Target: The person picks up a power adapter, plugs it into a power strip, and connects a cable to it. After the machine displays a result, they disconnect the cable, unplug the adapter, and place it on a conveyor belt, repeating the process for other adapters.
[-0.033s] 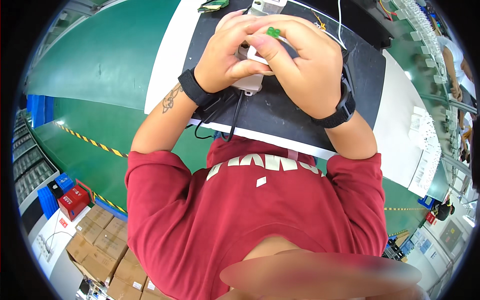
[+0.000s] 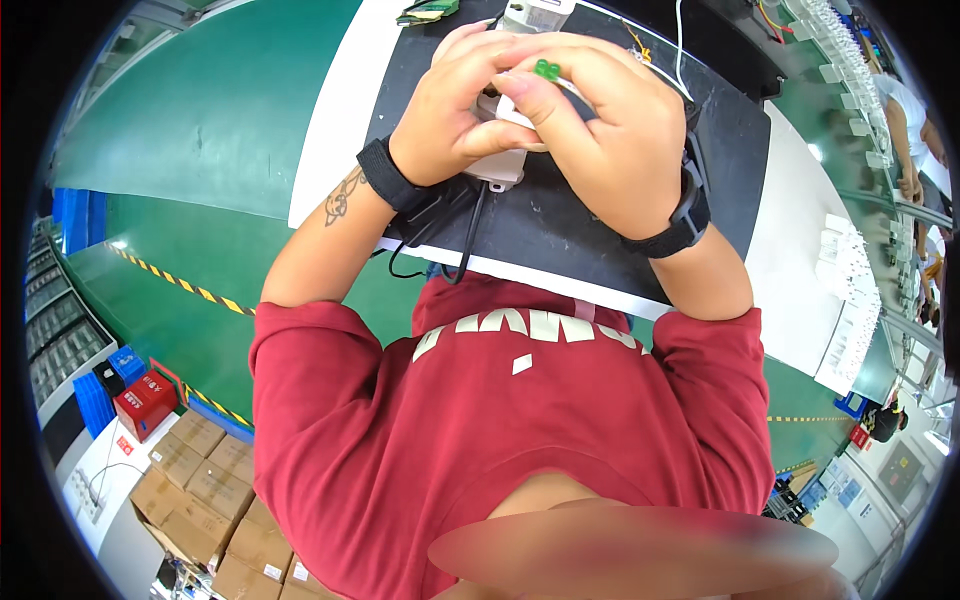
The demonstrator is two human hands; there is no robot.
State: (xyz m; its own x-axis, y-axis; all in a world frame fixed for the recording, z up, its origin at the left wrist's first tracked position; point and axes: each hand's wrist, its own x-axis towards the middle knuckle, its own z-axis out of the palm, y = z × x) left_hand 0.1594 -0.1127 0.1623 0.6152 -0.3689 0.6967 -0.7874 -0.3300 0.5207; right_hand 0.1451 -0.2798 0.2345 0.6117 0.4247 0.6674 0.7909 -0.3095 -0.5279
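Note:
Over a black mat point(image 2: 560, 225), both my hands meet around a small white plastic housing point(image 2: 512, 112). My left hand point(image 2: 445, 115) grips it from the left with curled fingers and thumb. My right hand point(image 2: 620, 135) closes on its right side, thumb laid across it. A small green part with rounded ends point(image 2: 547, 69) pokes out between the right thumb and forefinger; the rest of it is hidden. Beneath the hands lies a white device point(image 2: 500, 170) with a mounting tab, mostly covered. A black cable point(image 2: 472, 230) runs near it toward the table's front edge.
Beyond my hands stands another white unit point(image 2: 538, 14), with green circuit boards point(image 2: 428, 12) to its left. A white cable point(image 2: 680, 45) and thin yellow wires point(image 2: 640, 50) lie at the back right. Many small white parts point(image 2: 850, 280) stand on the right side of the white table.

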